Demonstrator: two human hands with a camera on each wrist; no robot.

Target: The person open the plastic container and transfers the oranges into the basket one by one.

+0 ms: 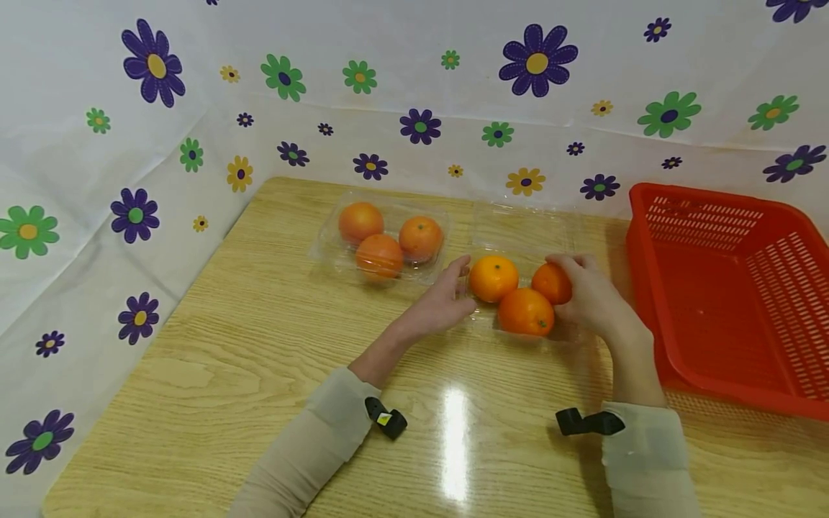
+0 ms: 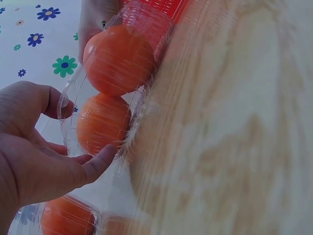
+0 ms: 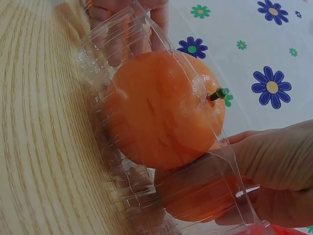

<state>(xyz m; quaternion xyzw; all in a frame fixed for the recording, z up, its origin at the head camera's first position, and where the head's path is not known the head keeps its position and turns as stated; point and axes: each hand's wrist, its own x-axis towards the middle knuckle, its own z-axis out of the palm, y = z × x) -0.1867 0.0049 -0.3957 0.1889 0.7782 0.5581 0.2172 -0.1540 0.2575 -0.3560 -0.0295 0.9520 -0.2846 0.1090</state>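
Light sleeves (image 1: 650, 460) are framing the surface (image 1: 246, 316) | left grip (image 1: 447, 296) is resting loose-fingered against the clear container (image 1: 524, 230), apparently steadying it | right grip (image 1: 592, 296) is clasping the rightmost orange (image 1: 547, 283), seemingly to position it beside two others (image 1: 494, 278) between both grips

Between left fingers (image 1: 458, 267) and right fingers (image 1: 578, 267), an open clear plastic box (image 1: 526, 264) is holding round orange fruits (image 1: 526, 311); left of them, a second clear plastic box (image 1: 330, 248) is lying; right, a red plastic basket (image 1: 670, 324).
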